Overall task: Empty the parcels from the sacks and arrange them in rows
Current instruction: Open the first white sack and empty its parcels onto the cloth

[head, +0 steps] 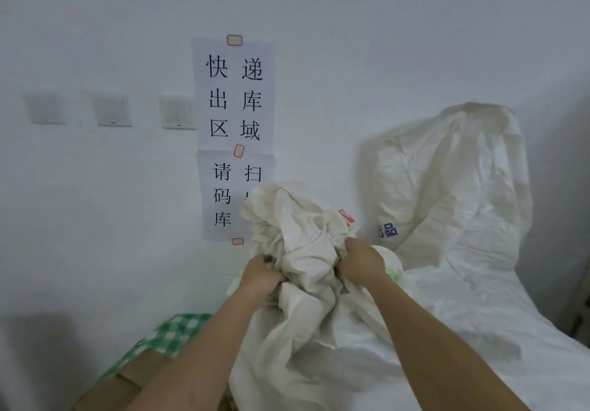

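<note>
The fingers of the left hand are curled tight into a fold of the crumpled off-white woven sack, and the right hand grips another bunch of the same fabric just beside it, its fingers buried in the cloth. Both hands hold the gathered sack mouth, which rises in a rumpled peak above them, while the rest of the sack hangs down between the two bare forearms. No parcel shows plainly; a pale rounded shape with green marks peeks out just behind the right hand, too hidden to identify. To the right, a second, larger white woven sack with blue printed characters stands upright against the white wall and drapes down toward the lower right. At lower left lies a green-and-white checked cloth over brown cardboard. On the wall behind the sack hang two white paper notices with black Chinese characters, taped with red-edged stickers, and to their left three white wall switches.
</note>
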